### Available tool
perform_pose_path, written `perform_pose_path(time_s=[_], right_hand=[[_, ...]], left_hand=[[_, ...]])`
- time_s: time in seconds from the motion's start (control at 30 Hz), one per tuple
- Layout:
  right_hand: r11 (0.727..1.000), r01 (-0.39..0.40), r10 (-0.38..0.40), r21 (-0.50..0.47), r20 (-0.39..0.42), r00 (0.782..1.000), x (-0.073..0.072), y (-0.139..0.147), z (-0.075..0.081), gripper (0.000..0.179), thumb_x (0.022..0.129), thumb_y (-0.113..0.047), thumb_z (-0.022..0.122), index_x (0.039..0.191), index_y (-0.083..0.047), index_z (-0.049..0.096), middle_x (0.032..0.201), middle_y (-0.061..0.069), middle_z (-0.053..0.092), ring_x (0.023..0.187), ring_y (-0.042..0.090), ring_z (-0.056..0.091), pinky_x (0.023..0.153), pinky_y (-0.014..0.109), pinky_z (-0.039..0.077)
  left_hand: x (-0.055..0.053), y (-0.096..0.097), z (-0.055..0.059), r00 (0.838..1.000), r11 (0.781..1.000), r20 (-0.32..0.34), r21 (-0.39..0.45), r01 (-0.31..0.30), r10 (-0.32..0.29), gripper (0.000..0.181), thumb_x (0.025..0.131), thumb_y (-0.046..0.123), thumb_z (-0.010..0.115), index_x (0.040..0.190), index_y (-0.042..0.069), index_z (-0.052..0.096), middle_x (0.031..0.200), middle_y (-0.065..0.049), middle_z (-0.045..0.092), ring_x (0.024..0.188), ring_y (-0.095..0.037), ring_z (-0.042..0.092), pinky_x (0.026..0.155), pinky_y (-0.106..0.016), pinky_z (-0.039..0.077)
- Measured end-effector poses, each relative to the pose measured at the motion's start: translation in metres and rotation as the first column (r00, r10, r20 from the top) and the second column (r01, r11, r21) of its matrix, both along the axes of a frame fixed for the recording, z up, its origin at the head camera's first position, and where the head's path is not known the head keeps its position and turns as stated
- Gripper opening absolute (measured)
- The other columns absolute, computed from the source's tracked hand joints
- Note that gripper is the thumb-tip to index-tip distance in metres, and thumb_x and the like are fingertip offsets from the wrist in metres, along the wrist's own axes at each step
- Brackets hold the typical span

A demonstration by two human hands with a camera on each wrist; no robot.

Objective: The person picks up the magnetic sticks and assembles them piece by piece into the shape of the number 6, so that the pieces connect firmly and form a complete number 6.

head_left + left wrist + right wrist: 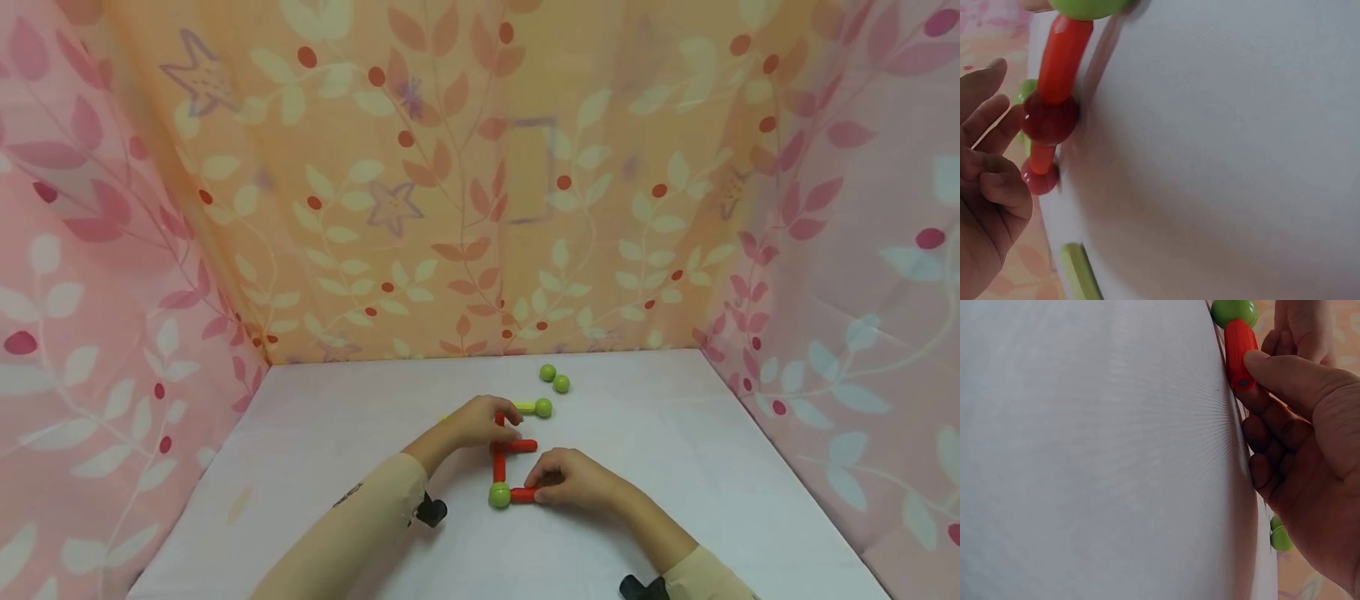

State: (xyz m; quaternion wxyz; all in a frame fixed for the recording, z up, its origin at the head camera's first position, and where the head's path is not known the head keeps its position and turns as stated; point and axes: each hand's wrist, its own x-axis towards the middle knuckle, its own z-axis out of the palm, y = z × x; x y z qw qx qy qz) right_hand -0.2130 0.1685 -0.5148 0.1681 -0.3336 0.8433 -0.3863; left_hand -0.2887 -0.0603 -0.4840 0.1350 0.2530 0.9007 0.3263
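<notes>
My right hand (577,479) pinches the free end of a short red stick (1241,353) between thumb and fingers. The stick's other end meets a green ball (499,495). From that ball another red stick (1066,59) runs to a dark red ball (1050,119), with a second red ball (1039,178) beyond it. Over this part of the joined pieces is my left hand (483,421), its fingers apart and loosely bent; one fingertip is at the dark red ball. A further red stick (521,446) points right from beneath the left hand.
A yellow-green stick (525,407) with a green ball (543,407) at its end lies behind the left hand. Two loose green balls (555,379) sit farther back. Patterned cloth walls (480,250) border the white table (337,433).
</notes>
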Motion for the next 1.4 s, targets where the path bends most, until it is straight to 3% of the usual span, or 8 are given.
perform_pose_path(time_s=[0.13, 0.4, 1.03, 1.23, 1.4], right_hand=[[1.000, -0.006, 0.006, 0.014, -0.026, 1.000, 0.000, 0.000, 0.000, 0.018, 0.081, -0.027, 0.069, 0.098, -0.029, 0.068, 0.094, -0.012, 0.064, 0.089, 0.008, 0.055, 0.081, 0.027, 0.044], [1.000, 0.009, -0.009, 0.028, -0.023, 1.000, 0.001, 0.000, 0.003, 0.017, 0.081, -0.027, 0.069, 0.098, -0.030, 0.068, 0.094, -0.012, 0.063, 0.090, 0.008, 0.054, 0.082, 0.028, 0.043], [0.996, -0.053, 0.060, 0.071, -0.088, 0.994, -0.004, -0.003, 0.005, 0.016, 0.081, -0.028, 0.069, 0.096, -0.028, 0.068, 0.092, -0.015, 0.063, 0.087, 0.004, 0.056, 0.080, 0.027, 0.044], [0.990, -0.060, 0.069, 0.126, -0.068, 0.995, -0.009, 0.000, 0.018, 0.018, 0.081, -0.030, 0.069, 0.098, -0.026, 0.068, 0.093, -0.014, 0.063, 0.085, 0.006, 0.056, 0.077, 0.026, 0.045], [0.989, 0.000, 0.009, 0.146, -0.060, 0.998, -0.028, 0.010, 0.041, 0.019, 0.083, -0.030, 0.067, 0.100, -0.022, 0.068, 0.096, -0.009, 0.064, 0.087, 0.013, 0.054, 0.073, 0.029, 0.046]], left_hand=[[-0.002, 0.006, -0.008, 1.000, 1.000, 0.003, -0.015, 0.021, -0.021, 0.033, 0.073, 0.039, 0.075, 0.100, 0.022, 0.068, 0.087, 0.016, 0.061, 0.077, -0.009, 0.054, 0.066, -0.025, 0.046], [0.000, 0.010, -0.012, 1.000, 0.999, 0.027, -0.034, -0.002, 0.003, 0.021, 0.069, 0.037, 0.078, 0.086, 0.029, 0.070, 0.080, 0.013, 0.062, 0.074, -0.009, 0.055, 0.064, -0.026, 0.046], [0.003, 0.009, -0.018, 0.998, 1.000, 0.052, -0.011, -0.023, 0.024, 0.018, 0.069, 0.032, 0.079, 0.084, 0.027, 0.070, 0.075, 0.012, 0.063, 0.070, -0.011, 0.056, 0.064, -0.026, 0.046], [0.003, 0.007, -0.022, 0.993, 0.997, 0.107, 0.047, -0.057, 0.052, 0.017, 0.070, 0.031, 0.079, 0.084, 0.028, 0.070, 0.078, 0.010, 0.063, 0.073, -0.012, 0.056, 0.064, -0.028, 0.046], [0.004, 0.004, -0.020, 0.988, 0.993, 0.141, 0.093, -0.076, 0.062, 0.017, 0.070, 0.032, 0.078, 0.085, 0.028, 0.070, 0.081, 0.008, 0.064, 0.077, -0.014, 0.056, 0.066, -0.029, 0.046]])
